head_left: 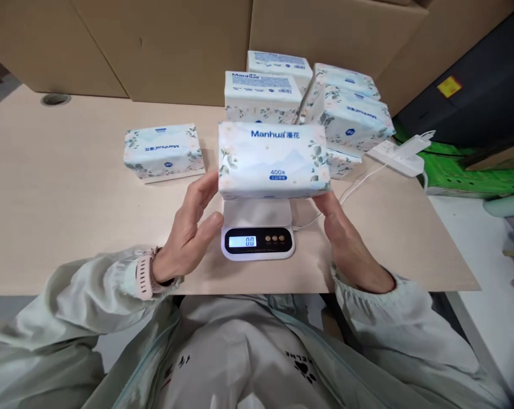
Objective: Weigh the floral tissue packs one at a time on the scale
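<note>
The tissue pack (pixel 274 162) is held up over the back of the white scale (pixel 258 254), whose display (pixel 242 241) reads 0.0, with the fingers of the left hand (pixel 188 233) grasping its left end and those of the right hand (pixel 346 241) its lower right corner. Its smooth wrap is probably a little slippery and its filling light, soft and easily dented, so a gentle, even hold at both short ends should suit it. On the counter (pixel 82 221), a single pack (pixel 163 153) lies left of the scale and stacked packs (pixel 263 96) stand behind it.
</note>
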Available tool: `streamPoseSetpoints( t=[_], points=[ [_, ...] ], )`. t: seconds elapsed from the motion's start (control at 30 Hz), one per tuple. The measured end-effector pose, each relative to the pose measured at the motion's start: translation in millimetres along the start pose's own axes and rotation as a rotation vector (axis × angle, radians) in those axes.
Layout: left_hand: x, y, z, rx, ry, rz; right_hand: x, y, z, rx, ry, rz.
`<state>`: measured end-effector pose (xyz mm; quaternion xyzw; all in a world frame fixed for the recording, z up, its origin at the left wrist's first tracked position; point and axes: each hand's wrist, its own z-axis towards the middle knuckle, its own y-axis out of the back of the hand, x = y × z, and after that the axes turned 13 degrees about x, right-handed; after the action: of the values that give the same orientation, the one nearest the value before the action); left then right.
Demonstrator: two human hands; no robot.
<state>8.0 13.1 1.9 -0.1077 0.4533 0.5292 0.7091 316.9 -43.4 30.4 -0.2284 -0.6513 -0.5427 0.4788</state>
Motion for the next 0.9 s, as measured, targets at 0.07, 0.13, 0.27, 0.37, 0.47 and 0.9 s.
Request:
streamPoseSetpoints(
  t=[0.07,0.13,0.27,0.37,0.47,0.9],
  points=[
    [4,-3,-4,0.003,0.060,0.001,-8,-6,-2,0.009,-0.022,0.022],
    [8,-2,-8,-0.015,0.102,0.010,-14,-10,-1,0.030,-0.036,0.019],
    [14,1,-12,-0.041,0.107,0.032,-29,-16,1,0.044,-0.037,-0.018],
    [17,2,-13,-0.030,0.126,0.003,-37,-17,0,0.040,-0.033,-0.038],
    [19,2,-13,-0.032,0.174,-0.049,-33,-11,1,0.007,-0.009,-0.074],
    [23,8,7,-0.622,0.262,-0.294,-54,2,52,-0.755,0.194,0.137]
  ],
)
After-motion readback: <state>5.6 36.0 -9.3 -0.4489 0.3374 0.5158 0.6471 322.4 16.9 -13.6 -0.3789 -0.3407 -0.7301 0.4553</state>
